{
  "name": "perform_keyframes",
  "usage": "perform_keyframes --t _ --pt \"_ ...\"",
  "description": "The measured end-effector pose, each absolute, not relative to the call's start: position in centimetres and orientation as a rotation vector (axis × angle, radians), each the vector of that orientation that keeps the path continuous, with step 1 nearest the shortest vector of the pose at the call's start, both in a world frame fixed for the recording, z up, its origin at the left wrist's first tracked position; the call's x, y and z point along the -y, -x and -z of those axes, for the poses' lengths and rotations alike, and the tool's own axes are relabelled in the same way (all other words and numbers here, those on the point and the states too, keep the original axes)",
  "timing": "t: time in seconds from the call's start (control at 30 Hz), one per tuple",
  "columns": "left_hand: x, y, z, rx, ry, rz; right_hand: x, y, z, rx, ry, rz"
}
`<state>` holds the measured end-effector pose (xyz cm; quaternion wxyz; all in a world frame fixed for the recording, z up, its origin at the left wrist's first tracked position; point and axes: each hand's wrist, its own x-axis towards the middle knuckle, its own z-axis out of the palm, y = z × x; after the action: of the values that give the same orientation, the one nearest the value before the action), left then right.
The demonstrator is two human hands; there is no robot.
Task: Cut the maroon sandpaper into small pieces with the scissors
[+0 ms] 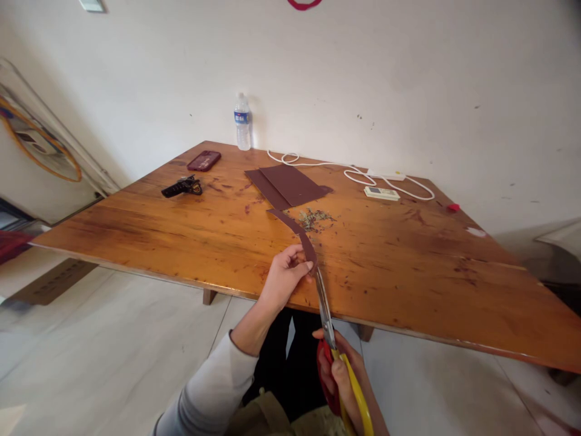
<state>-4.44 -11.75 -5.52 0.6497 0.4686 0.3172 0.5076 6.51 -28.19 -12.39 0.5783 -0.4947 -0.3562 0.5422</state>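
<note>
Pinched between the thumb and fingers of my left hand (287, 272) is a narrow strip of dark brown paper (307, 247), which bends away over the table. My right hand (347, 369) grips a pair of scissors (324, 303) with one red and one yellow handle. The blades point up toward the strip's near end, close to my left fingertips; whether they touch the paper I cannot tell. Beyond the strip lies a small heap of fine clippings (314, 219). Brown sheets (290, 184) rest flat behind it, one overlapping another.
On the wooden table (408, 266) stand a water bottle (242, 124), a phone (204, 160) and a black hair clip (182, 186) at the left. A white cable (327, 163), a power strip (385, 175) and a remote control (381, 193) lie near the wall.
</note>
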Motion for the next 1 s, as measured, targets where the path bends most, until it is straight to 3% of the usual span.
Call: perform_keyframes --t 1.0 --pt "11.50 4.53 5.75 -0.715 -1.075 -1.132 28.01 -7.27 12.26 0.839 1.260 -1.304"
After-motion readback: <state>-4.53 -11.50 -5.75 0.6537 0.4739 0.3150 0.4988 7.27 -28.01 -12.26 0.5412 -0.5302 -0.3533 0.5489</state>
